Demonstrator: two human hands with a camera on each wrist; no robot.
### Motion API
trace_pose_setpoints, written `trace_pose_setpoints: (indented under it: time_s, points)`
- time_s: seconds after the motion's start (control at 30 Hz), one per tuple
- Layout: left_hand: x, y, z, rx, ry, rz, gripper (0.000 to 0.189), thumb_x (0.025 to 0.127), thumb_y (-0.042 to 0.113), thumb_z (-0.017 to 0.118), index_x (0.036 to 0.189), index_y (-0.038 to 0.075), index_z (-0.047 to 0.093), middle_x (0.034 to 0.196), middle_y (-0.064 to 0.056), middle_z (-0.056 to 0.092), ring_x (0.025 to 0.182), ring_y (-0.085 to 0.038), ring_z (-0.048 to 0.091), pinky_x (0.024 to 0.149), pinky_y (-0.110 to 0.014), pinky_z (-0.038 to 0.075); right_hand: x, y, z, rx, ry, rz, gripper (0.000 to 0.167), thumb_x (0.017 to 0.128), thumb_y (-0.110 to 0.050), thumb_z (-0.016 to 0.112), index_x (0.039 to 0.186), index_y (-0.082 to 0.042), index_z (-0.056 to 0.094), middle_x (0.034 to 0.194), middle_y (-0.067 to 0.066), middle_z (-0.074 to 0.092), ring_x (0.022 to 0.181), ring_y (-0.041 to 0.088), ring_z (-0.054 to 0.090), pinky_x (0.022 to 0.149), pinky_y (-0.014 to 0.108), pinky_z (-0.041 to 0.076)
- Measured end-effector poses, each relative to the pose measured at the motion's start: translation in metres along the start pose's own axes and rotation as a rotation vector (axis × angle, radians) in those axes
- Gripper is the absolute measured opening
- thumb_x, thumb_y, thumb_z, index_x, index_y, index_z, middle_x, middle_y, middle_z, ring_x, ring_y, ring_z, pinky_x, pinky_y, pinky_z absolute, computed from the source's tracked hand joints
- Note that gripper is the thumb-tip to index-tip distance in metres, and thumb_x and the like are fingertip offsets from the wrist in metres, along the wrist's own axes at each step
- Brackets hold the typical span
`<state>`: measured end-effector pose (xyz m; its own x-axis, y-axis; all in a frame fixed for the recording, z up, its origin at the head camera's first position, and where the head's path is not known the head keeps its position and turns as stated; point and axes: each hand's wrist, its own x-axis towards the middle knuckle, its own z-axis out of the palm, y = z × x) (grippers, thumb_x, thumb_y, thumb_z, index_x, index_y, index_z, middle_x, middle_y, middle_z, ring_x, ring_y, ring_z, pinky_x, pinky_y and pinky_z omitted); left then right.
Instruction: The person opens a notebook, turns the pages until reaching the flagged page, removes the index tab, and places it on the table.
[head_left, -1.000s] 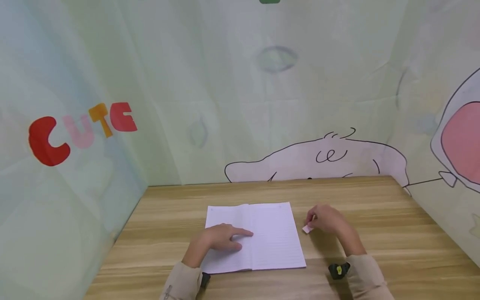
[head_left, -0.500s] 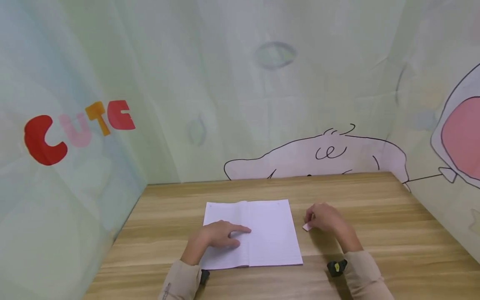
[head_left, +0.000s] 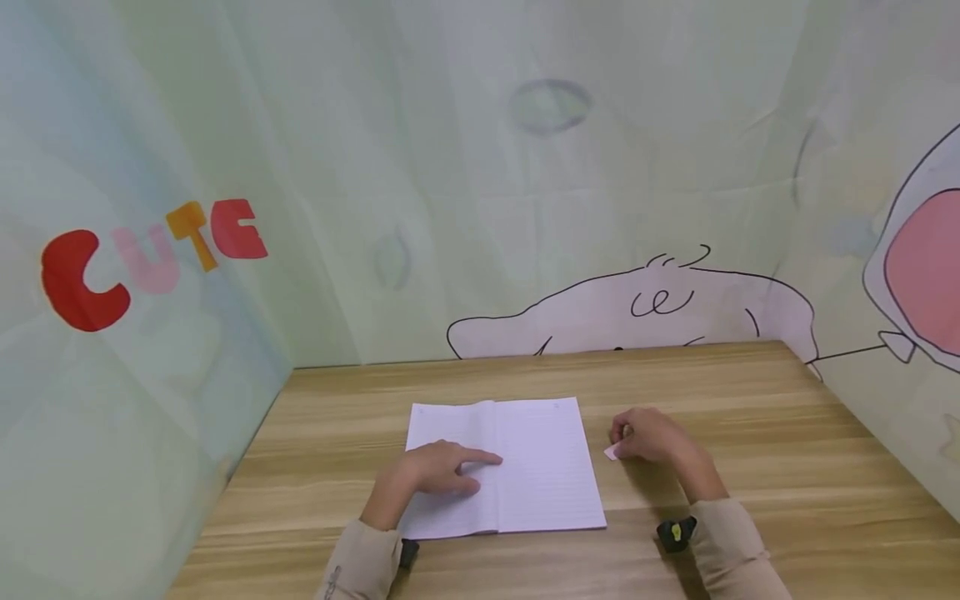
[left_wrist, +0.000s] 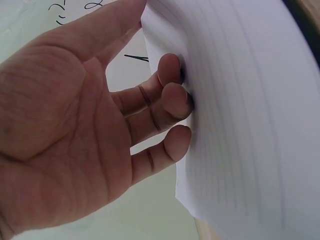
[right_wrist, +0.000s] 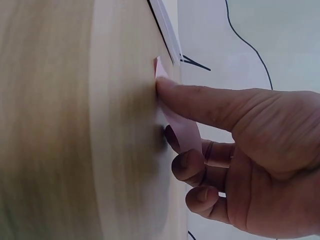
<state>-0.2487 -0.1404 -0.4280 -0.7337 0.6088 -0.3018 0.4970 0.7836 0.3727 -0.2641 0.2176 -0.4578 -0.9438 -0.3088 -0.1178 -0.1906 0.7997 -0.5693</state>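
Note:
A lined notebook (head_left: 547, 467) lies spread open on the wooden table in the head view, its visible pages without writing. My left hand (head_left: 442, 468) rests on its left page, with the index finger stretched to the centre fold. Up close in the left wrist view, several fingertips (left_wrist: 176, 142) of that hand touch the lined paper (left_wrist: 240, 110). To the right of the notebook, my right hand (head_left: 651, 435) holds a small pink slip of paper (right_wrist: 184, 131) low at the tabletop. The thumb presses on the slip, which bends back between thumb and fingers.
The wooden table (head_left: 750, 400) meets a printed cloth backdrop (head_left: 360, 167) at its back and sides. A dark device (head_left: 677, 533) is worn at the right wrist, beside a beige sleeve (head_left: 731, 542).
The head view has tilted slightly, lifting the scene a little in the frame. Less of the pink slip shows beyond my right fingers. My left hand stays in place on the notebook.

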Motion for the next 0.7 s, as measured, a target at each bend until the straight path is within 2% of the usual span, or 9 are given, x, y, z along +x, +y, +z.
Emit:
trace_pose_setpoints:
  time_s: [0.1,0.2,0.33,0.43,0.67,0.7]
  points:
    - [0.0001,-0.0002,-0.0007,-0.009,-0.004,-0.002,0.044,0.095,0.020,0.067,0.138,0.026,0.062,0.124,-0.006,0.066,0.089,-0.016,0.051,0.092,-0.042,0.046,0.0010,0.0016,0.0003,0.024,-0.015,0.007,0.018,0.083,-0.015,0.080,0.081,-0.012,0.062,0.071,-0.001,0.053,0.068,0.016,0.047,0.061,0.031,0.038]
    - [0.0011,-0.0012,-0.0005,-0.015,-0.010,-0.004,0.044,0.095,0.020,0.067,0.138,0.026,0.062,0.123,-0.005,0.066,0.088,-0.015,0.052,0.089,-0.040,0.046,0.0017,0.0034,0.0003,0.003,-0.012,0.025,0.022,0.082,-0.019,0.081,0.086,-0.009,0.062,0.075,0.001,0.055,0.071,0.017,0.049,0.063,0.032,0.041]
    - [0.0027,-0.0033,0.0016,-0.015,-0.008,0.006,0.044,0.095,0.020,0.067,0.138,0.027,0.061,0.120,-0.004,0.067,0.087,-0.016,0.052,0.087,-0.039,0.045,-0.0008,0.0050,0.0007,-0.061,0.008,0.090,0.036,0.080,-0.030,0.084,0.093,-0.005,0.062,0.089,0.010,0.054,0.079,0.022,0.052,0.071,0.038,0.046]
    - [0.0031,-0.0041,0.0010,0.000,0.000,0.014,0.044,0.095,0.021,0.067,0.138,0.027,0.061,0.121,-0.004,0.066,0.089,-0.015,0.052,0.091,-0.041,0.046,-0.0016,0.0059,0.0009,-0.086,0.024,0.147,0.047,0.077,-0.039,0.085,0.097,-0.005,0.061,0.098,0.017,0.049,0.084,0.027,0.053,0.075,0.044,0.047]
    - [0.0015,-0.0043,-0.0007,-0.009,-0.008,0.006,0.044,0.095,0.020,0.067,0.138,0.026,0.061,0.123,-0.005,0.066,0.091,-0.016,0.052,0.093,-0.041,0.045,-0.0015,0.0061,0.0048,-0.070,0.070,0.259,0.069,0.072,-0.048,0.088,0.107,0.002,0.056,0.104,0.026,0.043,0.082,0.032,0.054,0.073,0.046,0.049]
    - [0.0013,-0.0044,-0.0004,-0.013,-0.013,0.004,0.044,0.095,0.020,0.067,0.138,0.026,0.061,0.120,-0.005,0.066,0.090,-0.016,0.052,0.091,-0.041,0.045,-0.0014,0.0066,0.0060,-0.066,0.075,0.268,0.071,0.071,-0.048,0.088,0.108,0.003,0.055,0.104,0.026,0.042,0.083,0.033,0.054,0.074,0.047,0.049]
